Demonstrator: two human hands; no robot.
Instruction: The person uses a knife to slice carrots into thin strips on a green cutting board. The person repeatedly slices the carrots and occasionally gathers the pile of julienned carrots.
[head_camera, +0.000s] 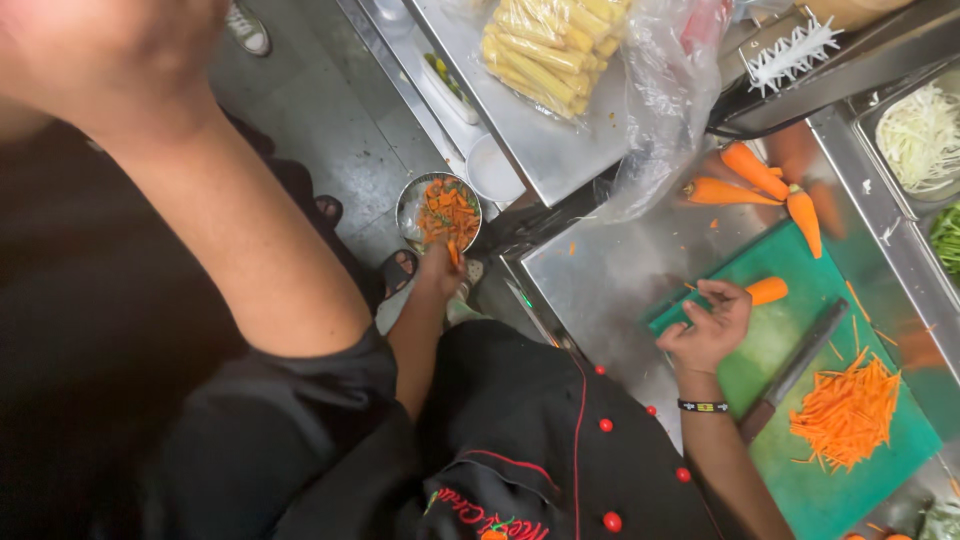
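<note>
My left hand (438, 272) reaches down beside the steel counter and pinches a small orange carrot scrap (453, 254) just below a round metal bowl (409, 203) of carrot trimmings on the floor. Over the left edge of the green cutting board (800, 480), my right hand (708, 325) hovers palm up with its fingers apart, holding nothing. A peeled carrot piece (767, 291) lies just beyond its fingertips. On the board, a dark-handled knife (792, 368) lies to the right of my wrist, and a pile of carrot strips (848, 410) lies beyond it.
Whole carrots (760, 178) lie on the steel counter (600, 280) behind the board. A bag of baby corn (553, 45) sits on a steel shelf, and a tray of shredded white vegetable (922, 135) stands at right. Another person's bare arm (215, 210) fills the upper left. Sandalled feet (398, 270) stand near the bowl.
</note>
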